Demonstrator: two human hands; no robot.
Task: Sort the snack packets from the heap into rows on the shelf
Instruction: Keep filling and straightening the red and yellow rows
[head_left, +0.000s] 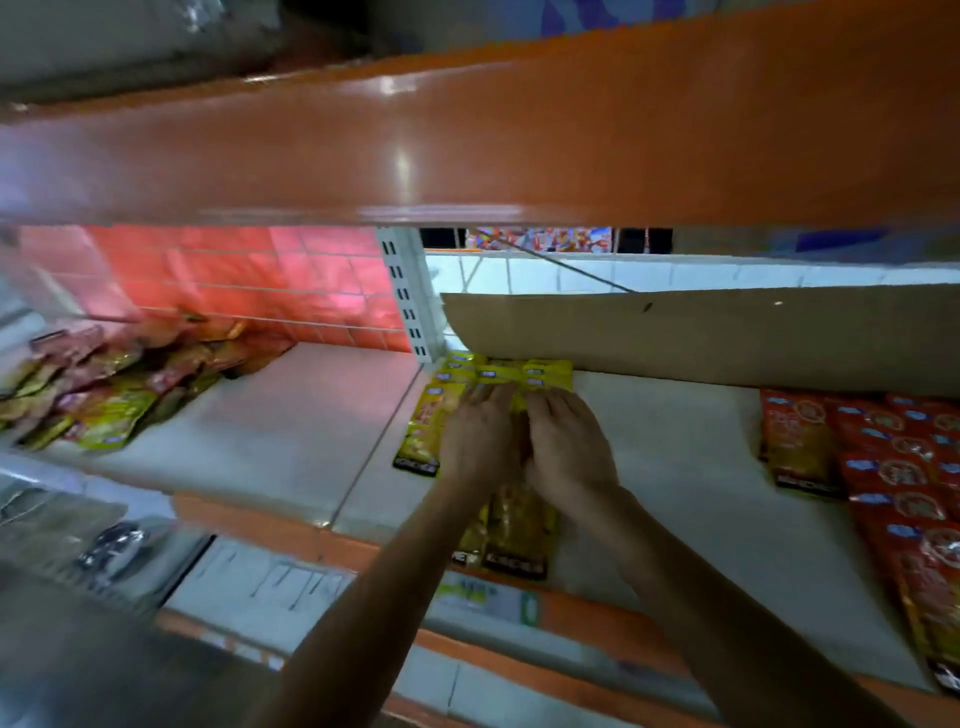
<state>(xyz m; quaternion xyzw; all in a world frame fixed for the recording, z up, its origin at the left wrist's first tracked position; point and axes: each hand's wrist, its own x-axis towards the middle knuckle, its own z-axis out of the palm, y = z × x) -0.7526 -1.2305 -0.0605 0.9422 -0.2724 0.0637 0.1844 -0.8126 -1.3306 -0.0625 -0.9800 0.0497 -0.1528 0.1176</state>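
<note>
The left hand (478, 439) and the right hand (569, 449) lie side by side, fingers stretched flat and pressing on the yellow packets (431, 431), curled round nothing. These packets sit mid-shelf, from the front edge back to a cardboard sheet (727, 338). Red packets (893, 467) lie in rows to the right. The mixed heap (98, 400) sits far left on the white shelf (270, 431).

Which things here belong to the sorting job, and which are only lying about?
Job:
heap
yellow packets
red packets
shelf
left hand and right hand, both resting on the yellow packets

Lying about:
cardboard at the back of the shelf
label on the shelf's front edge
</note>
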